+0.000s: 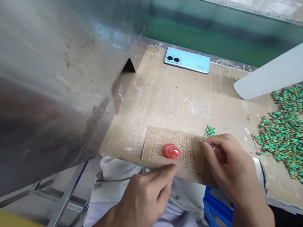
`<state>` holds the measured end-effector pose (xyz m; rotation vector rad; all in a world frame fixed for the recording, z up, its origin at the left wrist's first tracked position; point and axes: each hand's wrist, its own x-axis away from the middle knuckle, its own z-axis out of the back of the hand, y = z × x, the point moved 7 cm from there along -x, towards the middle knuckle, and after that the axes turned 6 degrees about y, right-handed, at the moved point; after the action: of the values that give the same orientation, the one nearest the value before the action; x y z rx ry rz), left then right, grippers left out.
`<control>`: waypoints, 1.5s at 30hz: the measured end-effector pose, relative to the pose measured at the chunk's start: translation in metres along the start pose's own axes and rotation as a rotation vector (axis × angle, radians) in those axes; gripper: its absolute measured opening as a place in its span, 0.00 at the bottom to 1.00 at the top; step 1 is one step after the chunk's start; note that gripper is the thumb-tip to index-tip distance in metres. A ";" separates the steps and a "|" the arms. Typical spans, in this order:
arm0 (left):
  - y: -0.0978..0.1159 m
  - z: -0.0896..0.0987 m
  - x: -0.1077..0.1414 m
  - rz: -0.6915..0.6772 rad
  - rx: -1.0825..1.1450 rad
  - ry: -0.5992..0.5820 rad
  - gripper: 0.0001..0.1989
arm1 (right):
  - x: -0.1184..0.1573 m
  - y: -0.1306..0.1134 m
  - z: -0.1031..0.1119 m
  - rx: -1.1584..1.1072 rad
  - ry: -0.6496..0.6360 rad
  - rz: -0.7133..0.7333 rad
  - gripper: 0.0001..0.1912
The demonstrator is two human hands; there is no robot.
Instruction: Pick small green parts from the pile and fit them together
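Observation:
A flat pad of textured cardboard (154, 150) lies on the tan bench top (182, 103), with a glossy red translucent lump (171, 151) resting on it. My left hand (145, 195) reaches in from below, its index fingertip at the pad's lower edge, just below the lump. My right hand (230, 163) sits at the pad's right edge, and a tiny green bit shows at its fingertips. Close to those fingertips lies a small heap of green components (209, 131). A much larger spread of green-and-gold components (291, 133) covers the bench at the right.
A large steel sheet-metal housing (45, 84) slants over the left side of the bench. A pale blue smartphone (187, 60) lies face down near a green panel (213, 27) at the back. A white curved panel (275, 71) juts in at the right. Below stands a blue crate (218, 210).

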<state>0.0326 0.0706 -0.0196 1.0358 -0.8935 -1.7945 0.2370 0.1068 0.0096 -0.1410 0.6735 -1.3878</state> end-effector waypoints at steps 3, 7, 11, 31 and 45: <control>0.000 -0.001 0.000 -0.013 -0.009 0.004 0.20 | 0.003 0.001 -0.009 0.056 -0.003 -0.007 0.05; -0.001 -0.002 0.000 -0.014 -0.020 -0.002 0.19 | 0.004 0.001 -0.011 0.097 0.017 -0.016 0.06; -0.002 -0.002 -0.001 0.009 -0.016 -0.020 0.18 | 0.006 0.004 -0.008 0.075 0.002 -0.035 0.06; -0.004 -0.002 -0.002 0.030 -0.028 -0.008 0.16 | 0.007 -0.001 -0.011 0.074 -0.001 0.031 0.06; -0.008 -0.003 0.000 0.056 -0.015 -0.020 0.16 | 0.009 -0.002 -0.013 0.111 -0.016 0.056 0.08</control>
<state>0.0330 0.0725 -0.0278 0.9752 -0.9109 -1.7654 0.2287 0.1014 -0.0030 -0.0450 0.5819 -1.3649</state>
